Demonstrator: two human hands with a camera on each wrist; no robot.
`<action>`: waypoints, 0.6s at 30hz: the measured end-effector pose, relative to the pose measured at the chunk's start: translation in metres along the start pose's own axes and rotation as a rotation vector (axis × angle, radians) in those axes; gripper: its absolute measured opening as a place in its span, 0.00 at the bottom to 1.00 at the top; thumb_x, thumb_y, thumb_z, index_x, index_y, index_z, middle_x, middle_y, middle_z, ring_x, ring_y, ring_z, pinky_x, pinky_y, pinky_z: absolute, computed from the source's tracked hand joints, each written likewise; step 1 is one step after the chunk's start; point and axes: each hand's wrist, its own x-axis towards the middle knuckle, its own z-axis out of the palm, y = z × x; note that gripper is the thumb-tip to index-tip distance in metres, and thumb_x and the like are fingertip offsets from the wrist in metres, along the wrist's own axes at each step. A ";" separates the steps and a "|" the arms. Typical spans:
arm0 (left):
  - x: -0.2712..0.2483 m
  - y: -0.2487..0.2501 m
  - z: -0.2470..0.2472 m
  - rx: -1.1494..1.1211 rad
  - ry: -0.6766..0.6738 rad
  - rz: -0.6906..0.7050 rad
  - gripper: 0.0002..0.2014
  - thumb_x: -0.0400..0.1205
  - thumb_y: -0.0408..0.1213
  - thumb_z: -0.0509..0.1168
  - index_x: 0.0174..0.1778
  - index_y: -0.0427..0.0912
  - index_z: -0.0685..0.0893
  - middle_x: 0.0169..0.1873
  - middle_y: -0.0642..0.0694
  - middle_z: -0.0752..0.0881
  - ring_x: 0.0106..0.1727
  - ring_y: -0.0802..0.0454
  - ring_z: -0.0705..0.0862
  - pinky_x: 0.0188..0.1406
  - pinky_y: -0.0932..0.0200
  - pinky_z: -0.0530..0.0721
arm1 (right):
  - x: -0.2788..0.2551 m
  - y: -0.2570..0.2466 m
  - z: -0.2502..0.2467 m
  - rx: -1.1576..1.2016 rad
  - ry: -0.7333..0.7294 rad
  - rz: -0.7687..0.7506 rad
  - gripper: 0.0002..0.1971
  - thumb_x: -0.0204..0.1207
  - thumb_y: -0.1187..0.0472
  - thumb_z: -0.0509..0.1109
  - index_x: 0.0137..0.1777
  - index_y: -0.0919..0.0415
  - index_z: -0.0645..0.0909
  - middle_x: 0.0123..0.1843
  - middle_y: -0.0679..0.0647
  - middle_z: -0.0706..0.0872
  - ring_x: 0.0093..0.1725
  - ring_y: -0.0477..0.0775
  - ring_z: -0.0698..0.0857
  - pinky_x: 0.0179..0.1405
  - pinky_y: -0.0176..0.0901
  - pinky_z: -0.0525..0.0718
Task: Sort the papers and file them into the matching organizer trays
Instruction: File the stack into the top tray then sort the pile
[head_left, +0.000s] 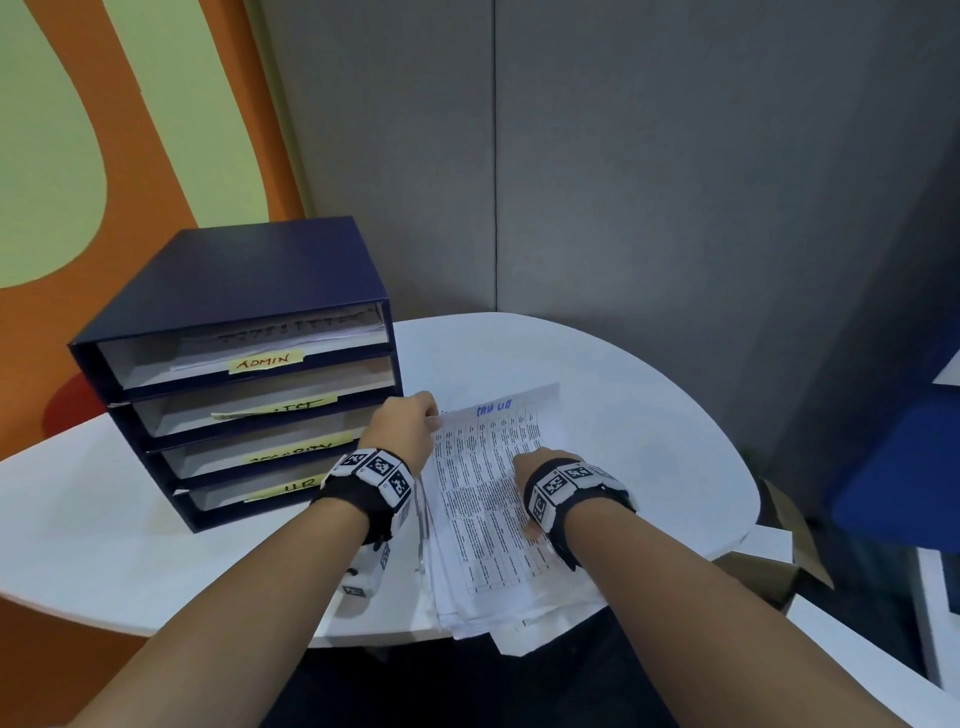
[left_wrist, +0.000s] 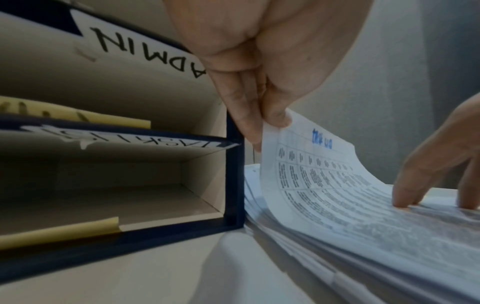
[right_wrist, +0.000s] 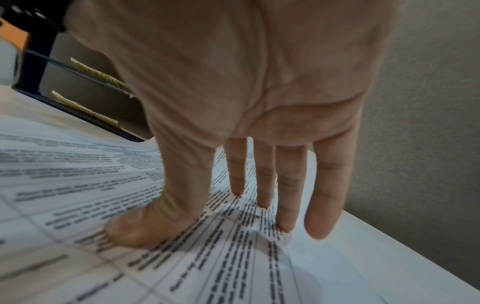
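A stack of printed papers (head_left: 488, 587) lies on the white table (head_left: 649, 415), right of a dark blue organizer (head_left: 234, 291) with four trays labelled on yellow notes; ADMIN (head_left: 265, 360) is the top one. The top sheet (head_left: 493, 467) is a printed table with blue handwriting at its head. My left hand (head_left: 410, 421) pinches that sheet's far left corner between thumb and fingers (left_wrist: 249, 123) and lifts it, so the sheet (left_wrist: 324, 185) curls up. My right hand (head_left: 540, 462) presses its straight fingertips (right_wrist: 283, 224) and thumb (right_wrist: 135, 230) down on the sheet (right_wrist: 78, 205).
The organizer's top tray holds papers (head_left: 291, 332); the second tray shows a paper edge (head_left: 228, 415). The table's front edge runs under the stack, which overhangs it. A blue seat (head_left: 893, 478) and a cardboard box (head_left: 779, 561) are at the right. Grey walls (head_left: 675, 156) stand behind.
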 end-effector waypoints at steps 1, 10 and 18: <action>0.000 0.001 0.000 0.004 -0.016 -0.004 0.07 0.84 0.31 0.61 0.50 0.44 0.84 0.45 0.46 0.87 0.45 0.45 0.85 0.44 0.48 0.90 | 0.000 0.000 0.000 -0.007 -0.001 0.002 0.25 0.66 0.54 0.82 0.59 0.63 0.78 0.52 0.58 0.86 0.49 0.60 0.85 0.49 0.50 0.85; -0.003 0.007 -0.002 0.092 0.008 0.020 0.09 0.80 0.28 0.61 0.47 0.42 0.85 0.45 0.48 0.89 0.45 0.45 0.86 0.43 0.53 0.86 | 0.006 0.001 0.002 -0.036 0.003 0.003 0.25 0.67 0.55 0.81 0.61 0.63 0.79 0.56 0.57 0.86 0.49 0.60 0.86 0.48 0.49 0.84; -0.001 -0.001 0.006 0.044 -0.273 0.054 0.09 0.78 0.27 0.63 0.40 0.46 0.82 0.43 0.50 0.87 0.45 0.49 0.86 0.45 0.50 0.89 | 0.014 0.000 0.007 -0.022 0.052 0.025 0.29 0.67 0.60 0.79 0.67 0.64 0.74 0.49 0.57 0.84 0.50 0.61 0.86 0.49 0.53 0.86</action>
